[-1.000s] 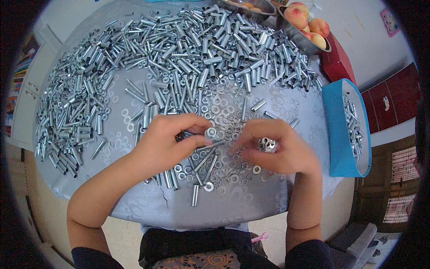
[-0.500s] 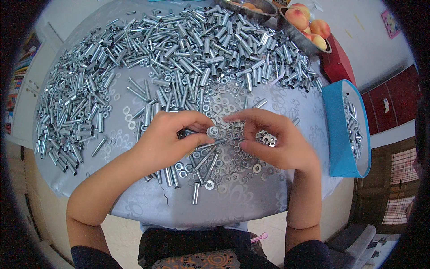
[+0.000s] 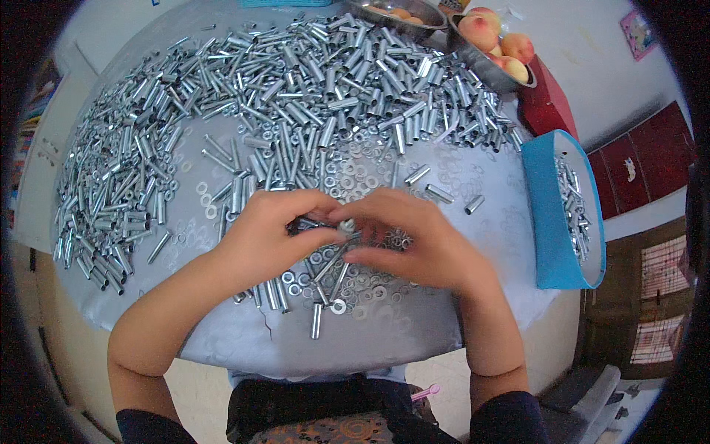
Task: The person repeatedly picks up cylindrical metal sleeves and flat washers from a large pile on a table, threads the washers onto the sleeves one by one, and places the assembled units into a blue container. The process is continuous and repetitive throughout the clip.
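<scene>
My left hand (image 3: pixel 285 222) is closed round a metal bolt (image 3: pixel 346 225), pinching it between thumb and forefinger so that its end with a nut and washer points out. My right hand (image 3: pixel 414 233) curves around that end, thumb below and fingers above, slightly blurred. Small metal washers (image 3: pixel 399 238) show inside the curl of its fingers. Whether its fingertips touch the bolt I cannot tell. Under both hands lie loose flat washers (image 3: pixel 338 306), long bolts (image 3: pixel 339 281) and a metal sleeve (image 3: pixel 316 321).
A large heap of metal sleeves and bolts (image 3: pixel 296 74) covers the far and left parts of the cloth-covered table (image 3: pixel 370 337). To the right stands a blue fabric box (image 3: pixel 547 222) holding metal parts. Metal bowls with peaches (image 3: pixel 479 33) and eggs (image 3: pixel 399 13) sit behind, beside a red box (image 3: pixel 546 100).
My right hand has moved left, bringing its thumb and fingers around the bolt's end. The washers in its curl moved along with it. My left hand has stayed almost in place.
</scene>
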Demonstrator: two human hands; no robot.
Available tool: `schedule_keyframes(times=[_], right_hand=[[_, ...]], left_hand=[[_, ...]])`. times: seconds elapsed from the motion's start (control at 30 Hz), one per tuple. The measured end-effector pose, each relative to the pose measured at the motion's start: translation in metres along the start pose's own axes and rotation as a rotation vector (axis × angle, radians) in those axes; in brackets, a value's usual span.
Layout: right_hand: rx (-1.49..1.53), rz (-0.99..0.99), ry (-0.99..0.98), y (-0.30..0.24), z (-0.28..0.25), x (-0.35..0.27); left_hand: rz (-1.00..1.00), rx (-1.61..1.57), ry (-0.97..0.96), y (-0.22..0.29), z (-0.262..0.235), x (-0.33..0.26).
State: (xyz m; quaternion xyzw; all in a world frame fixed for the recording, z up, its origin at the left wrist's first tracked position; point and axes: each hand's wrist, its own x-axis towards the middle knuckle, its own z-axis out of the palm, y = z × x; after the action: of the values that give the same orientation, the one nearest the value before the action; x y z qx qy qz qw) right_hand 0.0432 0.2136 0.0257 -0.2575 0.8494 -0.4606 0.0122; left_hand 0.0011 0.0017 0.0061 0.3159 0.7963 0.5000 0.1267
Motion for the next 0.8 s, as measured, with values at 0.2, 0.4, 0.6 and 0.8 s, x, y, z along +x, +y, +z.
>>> schedule_keyframes(times=[0.2, 0.4, 0.6, 0.8], right_hand=[[0.020, 0.197, 0.028, 0.005, -0.002, -0.002], [0.242, 0.326, 0.266, 0.015, -0.030, -0.002], [1.400, -0.340, 0.774, 0.043, -0.099, -0.024], [1.833, -0.260, 0.780, 0.053, -0.099, -0.024]], left_hand=[[0.111, 0.006, 0.015, -0.009, 0.007, 0.000], [0.061, 0.014, 0.006, -0.005, 0.009, 0.000], [0.083, -0.002, 0.042, -0.003, 0.011, 0.000], [0.108, -0.001, 0.050, -0.006, 0.012, -0.001]])
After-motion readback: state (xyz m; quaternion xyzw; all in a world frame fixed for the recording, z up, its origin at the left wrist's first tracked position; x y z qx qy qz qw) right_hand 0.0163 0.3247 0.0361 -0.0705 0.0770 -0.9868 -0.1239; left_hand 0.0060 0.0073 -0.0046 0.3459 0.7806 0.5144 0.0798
